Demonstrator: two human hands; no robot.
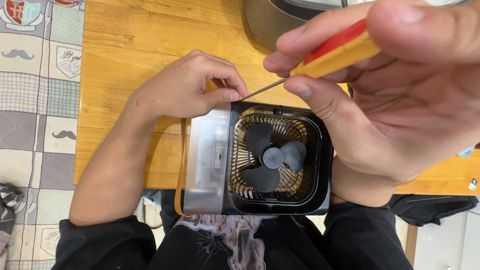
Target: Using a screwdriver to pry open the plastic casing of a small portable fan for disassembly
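A small black square fan (pixel 272 157) with three dark blades lies flat at the near edge of a wooden table (pixel 130 55). It has a frosted translucent section (pixel 206 160) on its left side and a brown strap (pixel 180 170). My left hand (pixel 185 87) rests at the fan's top left corner, fingertips pinched together there. My right hand (pixel 380 85) is raised close to the camera and holds a screwdriver (pixel 332 52) with a yellow and red handle. Its thin metal shaft points left and down, its tip hidden at the left fingertips.
A round metal pot (pixel 272 20) stands on the table beyond the fan. A patchwork-patterned floor mat (pixel 35 95) lies left of the table. My black shirt (pixel 235 245) fills the bottom edge.
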